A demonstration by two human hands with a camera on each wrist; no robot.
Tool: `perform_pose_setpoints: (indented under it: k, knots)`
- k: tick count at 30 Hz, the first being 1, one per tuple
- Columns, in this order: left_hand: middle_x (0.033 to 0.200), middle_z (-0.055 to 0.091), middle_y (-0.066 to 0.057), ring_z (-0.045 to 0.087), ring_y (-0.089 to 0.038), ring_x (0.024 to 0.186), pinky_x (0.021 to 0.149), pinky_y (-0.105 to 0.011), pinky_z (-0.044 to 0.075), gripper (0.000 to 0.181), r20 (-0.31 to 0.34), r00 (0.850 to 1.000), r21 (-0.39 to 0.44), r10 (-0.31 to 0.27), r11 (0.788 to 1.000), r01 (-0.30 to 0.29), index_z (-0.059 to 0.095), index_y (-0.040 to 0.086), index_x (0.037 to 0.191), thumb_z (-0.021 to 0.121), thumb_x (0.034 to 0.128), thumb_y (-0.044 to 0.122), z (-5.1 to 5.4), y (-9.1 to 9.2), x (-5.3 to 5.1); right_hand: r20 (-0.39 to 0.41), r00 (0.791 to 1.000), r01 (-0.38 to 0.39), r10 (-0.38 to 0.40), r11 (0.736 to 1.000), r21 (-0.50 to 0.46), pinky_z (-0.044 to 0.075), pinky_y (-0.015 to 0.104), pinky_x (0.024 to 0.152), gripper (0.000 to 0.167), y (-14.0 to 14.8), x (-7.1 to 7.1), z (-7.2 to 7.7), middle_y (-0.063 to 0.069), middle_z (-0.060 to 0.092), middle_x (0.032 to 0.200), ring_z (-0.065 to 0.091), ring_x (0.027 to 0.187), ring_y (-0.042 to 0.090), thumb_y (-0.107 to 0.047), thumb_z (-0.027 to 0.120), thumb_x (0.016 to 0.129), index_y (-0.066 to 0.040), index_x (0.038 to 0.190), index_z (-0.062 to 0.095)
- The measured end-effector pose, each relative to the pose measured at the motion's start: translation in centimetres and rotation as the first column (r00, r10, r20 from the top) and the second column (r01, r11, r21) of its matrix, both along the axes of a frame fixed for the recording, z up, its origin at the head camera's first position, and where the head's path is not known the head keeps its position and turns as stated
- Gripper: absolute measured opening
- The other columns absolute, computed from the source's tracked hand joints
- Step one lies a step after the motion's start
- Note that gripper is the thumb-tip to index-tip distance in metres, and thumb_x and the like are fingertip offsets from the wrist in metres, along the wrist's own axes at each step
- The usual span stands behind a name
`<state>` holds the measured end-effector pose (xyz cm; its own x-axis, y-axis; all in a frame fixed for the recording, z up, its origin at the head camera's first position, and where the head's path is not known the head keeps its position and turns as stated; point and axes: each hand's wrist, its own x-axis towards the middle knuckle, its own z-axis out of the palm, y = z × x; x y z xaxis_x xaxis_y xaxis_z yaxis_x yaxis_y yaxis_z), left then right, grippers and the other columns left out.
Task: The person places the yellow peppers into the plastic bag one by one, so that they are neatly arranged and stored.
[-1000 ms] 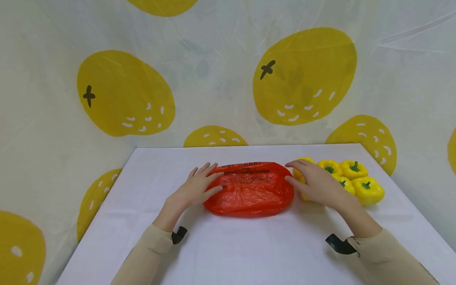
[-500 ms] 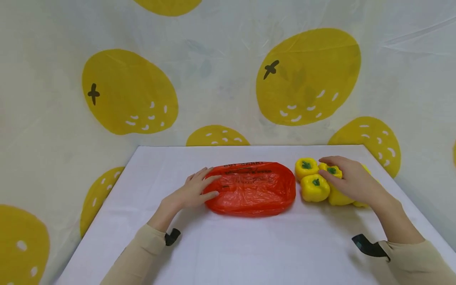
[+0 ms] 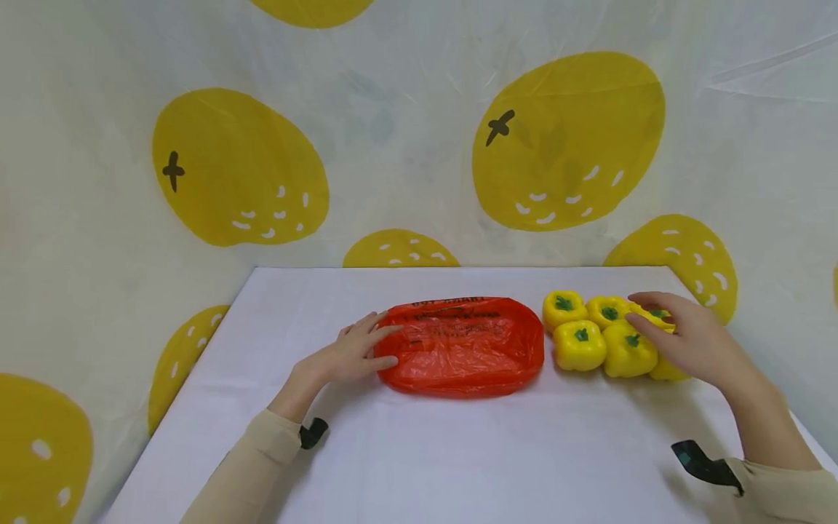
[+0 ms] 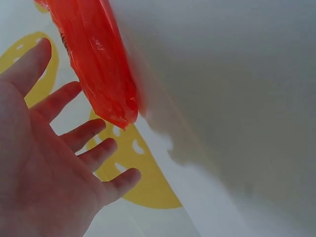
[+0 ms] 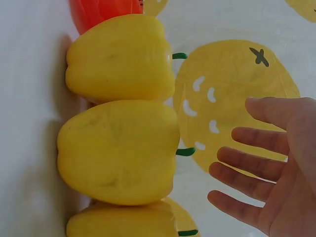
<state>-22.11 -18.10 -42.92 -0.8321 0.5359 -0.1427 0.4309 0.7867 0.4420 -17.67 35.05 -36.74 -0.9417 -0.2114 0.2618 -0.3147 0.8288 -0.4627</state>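
Observation:
A red plastic bag (image 3: 461,353) with dark print lies flattened into an oval in the middle of the table. At its left end is my left hand (image 3: 350,353), fingers spread, the tips beside or over the bag's edge; contact is hard to tell. To the bag's right, yellow bell peppers (image 3: 628,349) with green stems stand in two rows. Over the right end of these rows hovers my right hand (image 3: 694,335), partly hiding the peppers there. In the right wrist view, the fingers (image 5: 247,180) are extended and apart from the pepper (image 5: 118,153) nearby.
A white cloth covers the table (image 3: 458,458). Behind it and at both sides hangs a pale curtain (image 3: 406,145) printed with large yellow fruit. Dark straps (image 3: 703,462) show at the sleeve cuffs.
My right hand has moved right, from the bag's right end across the peppers to their far right side. The left hand has shifted slightly left. Bag and peppers look unmoved.

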Motion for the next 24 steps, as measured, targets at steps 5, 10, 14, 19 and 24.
perform_pose_setpoints:
  k: [5, 10, 14, 19, 24]
  knots:
    - [0.169, 0.019, -0.012, 0.009, -0.036, 0.155, 0.12, -0.063, 0.011, 0.07, -0.01, 1.0, 0.002, -0.007, 1.0, 0.007, 0.04, 0.021, 0.16, 0.061, 0.0996, 0.05, -0.1, -0.1, -0.2, 0.031, 0.999, 0.034, -0.033, 0.999, -0.03, 0.048, 0.019, 0.084, 0.043, 1.2, 0.4, -0.1, 0.028, 0.062, 0.129, 0.056, 0.115, 0.048, -0.027, 0.064, 0.103, 0.0, 0.136, 0.059]
    - [0.168, 0.02, -0.012, 0.008, -0.037, 0.155, 0.119, -0.065, 0.01, 0.071, 0.007, 1.0, 0.002, -0.002, 1.0, 0.002, 0.042, 0.02, 0.158, 0.064, 0.098, 0.05, -0.2, -0.2, -0.1, 0.026, 0.998, 0.05, -0.048, 0.997, -0.055, 0.052, 0.032, 0.091, 0.043, 2.0, 1.0, -0.6, 0.03, 0.059, 0.131, 0.052, 0.116, 0.052, -0.026, 0.064, 0.103, 0.003, 0.135, 0.058]
    - [0.169, 0.019, -0.011, 0.007, -0.037, 0.155, 0.119, -0.066, 0.009, 0.075, 0.021, 1.0, -0.008, 0.011, 1.0, -0.011, 0.042, 0.02, 0.158, 0.067, 0.0953, 0.053, -0.4, -0.2, 0.0, 0.025, 0.997, 0.075, -0.074, 0.995, -0.073, 0.043, 0.072, 0.091, 0.045, 2.6, 1.2, -1.2, 0.033, 0.05, 0.139, 0.043, 0.124, 0.058, -0.024, 0.064, 0.103, 0.003, 0.138, 0.054]
    - [0.17, 0.015, -0.01, 0.007, -0.037, 0.155, 0.119, -0.065, 0.01, 0.079, 0.018, 1.0, -0.033, 0.013, 0.999, -0.012, 0.039, 0.021, 0.16, 0.067, 0.0942, 0.055, -0.6, -0.2, 0.0, 0.004, 0.994, 0.11, -0.11, 0.99, -0.086, 0.034, 0.009, 0.094, 0.047, 3.9, 1.4, -1.9, 0.033, 0.046, 0.143, 0.041, 0.126, 0.055, -0.024, 0.065, 0.103, 0.001, 0.14, 0.052]
    - [0.171, 0.014, -0.01, 0.006, -0.036, 0.156, 0.119, -0.065, 0.009, 0.082, 0.034, 0.999, -0.043, 0.009, 0.999, -0.008, 0.037, 0.022, 0.161, 0.068, 0.0933, 0.056, -0.9, -0.2, -0.1, 0.021, 0.992, 0.126, -0.125, 0.989, -0.083, 0.027, 0.004, 0.096, 0.05, 4.9, 1.7, -2.7, 0.036, 0.044, 0.141, 0.039, 0.124, 0.056, -0.025, 0.065, 0.102, 0.004, 0.141, 0.05]
